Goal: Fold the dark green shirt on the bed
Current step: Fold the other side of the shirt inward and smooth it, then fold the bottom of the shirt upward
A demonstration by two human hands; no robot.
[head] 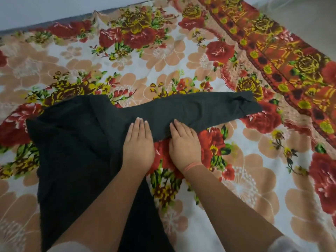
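The dark green shirt [72, 146] lies spread on the bed, its body at the left and one long sleeve [209, 110] stretched out to the right, cuff at the far end. My left hand [139, 144] rests flat, palm down, on the shirt where the sleeve joins the body. My right hand [183, 142] lies flat beside it, fingers pressing the sleeve's lower edge, palm partly on the bedsheet. Neither hand grips the cloth. The shirt's lower part runs under my forearms toward the bottom of the view.
A floral bedsheet [254, 179] with red roses and peach flowers covers the bed. Its red-and-orange patterned border [283, 57] runs diagonally at the right. A pale wall [36, 10] meets the bed's far edge.
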